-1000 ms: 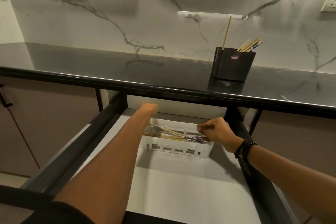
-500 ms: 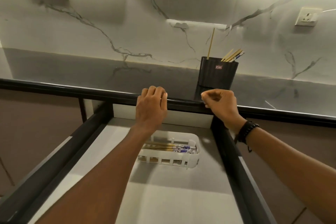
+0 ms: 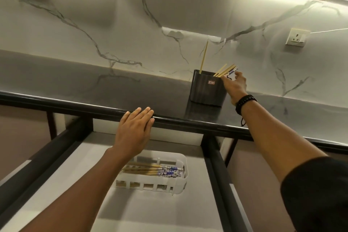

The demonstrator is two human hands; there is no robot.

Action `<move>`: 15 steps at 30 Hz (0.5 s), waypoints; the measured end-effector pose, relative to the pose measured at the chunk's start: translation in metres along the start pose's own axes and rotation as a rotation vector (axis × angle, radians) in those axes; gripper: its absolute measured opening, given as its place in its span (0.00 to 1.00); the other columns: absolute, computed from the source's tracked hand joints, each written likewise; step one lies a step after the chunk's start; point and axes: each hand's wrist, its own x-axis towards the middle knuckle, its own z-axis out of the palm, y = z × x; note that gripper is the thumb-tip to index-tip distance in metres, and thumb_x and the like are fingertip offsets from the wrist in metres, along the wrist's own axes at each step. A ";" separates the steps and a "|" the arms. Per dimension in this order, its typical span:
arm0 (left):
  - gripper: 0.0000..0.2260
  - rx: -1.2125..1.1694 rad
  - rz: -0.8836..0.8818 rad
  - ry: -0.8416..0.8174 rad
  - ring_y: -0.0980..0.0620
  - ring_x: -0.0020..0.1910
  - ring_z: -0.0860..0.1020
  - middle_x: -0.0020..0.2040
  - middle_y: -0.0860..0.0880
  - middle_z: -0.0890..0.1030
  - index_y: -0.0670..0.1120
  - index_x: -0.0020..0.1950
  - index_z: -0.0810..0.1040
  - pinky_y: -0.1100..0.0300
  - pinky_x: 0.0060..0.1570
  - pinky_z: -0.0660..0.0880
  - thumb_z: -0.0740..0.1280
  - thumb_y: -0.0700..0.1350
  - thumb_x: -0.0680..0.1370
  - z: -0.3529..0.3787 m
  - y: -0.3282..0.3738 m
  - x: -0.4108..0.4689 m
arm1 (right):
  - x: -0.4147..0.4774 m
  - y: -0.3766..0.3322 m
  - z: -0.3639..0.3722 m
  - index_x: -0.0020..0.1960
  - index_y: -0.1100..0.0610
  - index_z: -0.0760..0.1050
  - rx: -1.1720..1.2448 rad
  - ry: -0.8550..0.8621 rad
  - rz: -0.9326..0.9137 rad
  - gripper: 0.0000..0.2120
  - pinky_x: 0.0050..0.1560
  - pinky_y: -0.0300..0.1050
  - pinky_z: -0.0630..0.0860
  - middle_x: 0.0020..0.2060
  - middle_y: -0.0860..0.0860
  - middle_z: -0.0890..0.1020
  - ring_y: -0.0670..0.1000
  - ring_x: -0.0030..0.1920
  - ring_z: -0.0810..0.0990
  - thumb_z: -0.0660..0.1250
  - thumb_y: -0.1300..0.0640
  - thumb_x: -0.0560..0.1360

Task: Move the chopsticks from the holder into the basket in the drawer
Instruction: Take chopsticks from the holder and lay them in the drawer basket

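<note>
Wooden chopsticks [image 3: 225, 70] leaned in the black holder [image 3: 207, 86] near the countertop's back edge; light, stiff, slippery, best pinched at their tops. Right hand [image 3: 235, 84] reached them, fingers spread, grasping nothing; left hand [image 3: 134, 130] lay flat on the front edge.

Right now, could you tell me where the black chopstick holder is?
The black chopstick holder stands on the dark countertop right of centre, against the marble wall, with the right hand reaching its right rim.
</note>
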 end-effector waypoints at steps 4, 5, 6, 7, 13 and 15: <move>0.18 0.016 -0.007 0.072 0.52 0.72 0.65 0.71 0.53 0.70 0.51 0.71 0.69 0.51 0.73 0.57 0.53 0.51 0.83 0.001 0.002 0.003 | 0.030 -0.005 -0.001 0.73 0.61 0.62 0.052 -0.117 0.124 0.28 0.61 0.47 0.70 0.67 0.55 0.72 0.53 0.61 0.73 0.67 0.56 0.76; 0.18 0.015 -0.006 0.084 0.51 0.71 0.66 0.70 0.52 0.72 0.50 0.70 0.71 0.51 0.72 0.58 0.53 0.51 0.83 0.001 0.002 0.003 | 0.036 -0.006 -0.001 0.71 0.61 0.64 0.057 -0.130 0.140 0.25 0.59 0.47 0.70 0.65 0.54 0.73 0.52 0.58 0.73 0.66 0.55 0.77; 0.18 0.013 -0.005 0.097 0.50 0.70 0.68 0.69 0.52 0.74 0.50 0.68 0.73 0.50 0.71 0.59 0.53 0.51 0.82 0.001 0.002 0.004 | 0.043 -0.006 0.000 0.71 0.62 0.64 0.073 -0.157 0.156 0.25 0.56 0.45 0.69 0.63 0.52 0.73 0.51 0.58 0.73 0.66 0.54 0.78; 0.18 0.013 -0.005 0.109 0.49 0.69 0.70 0.67 0.51 0.75 0.49 0.67 0.74 0.49 0.69 0.61 0.54 0.51 0.82 0.001 0.002 0.004 | 0.048 -0.006 0.001 0.72 0.62 0.64 0.097 -0.192 0.175 0.26 0.55 0.44 0.69 0.66 0.52 0.73 0.51 0.60 0.73 0.65 0.53 0.78; 0.16 0.032 -0.021 0.161 0.46 0.61 0.77 0.60 0.49 0.81 0.47 0.60 0.80 0.47 0.63 0.66 0.57 0.49 0.78 0.003 0.003 0.010 | 0.068 -0.001 0.003 0.75 0.56 0.61 0.296 -0.312 0.274 0.31 0.72 0.53 0.66 0.72 0.57 0.68 0.55 0.71 0.70 0.55 0.38 0.80; 0.16 0.036 -0.020 0.171 0.46 0.59 0.78 0.59 0.49 0.82 0.47 0.59 0.81 0.47 0.61 0.68 0.58 0.49 0.78 0.004 0.002 0.012 | 0.072 0.000 0.004 0.78 0.57 0.58 0.303 -0.298 0.288 0.35 0.76 0.54 0.60 0.76 0.58 0.64 0.56 0.75 0.64 0.51 0.35 0.80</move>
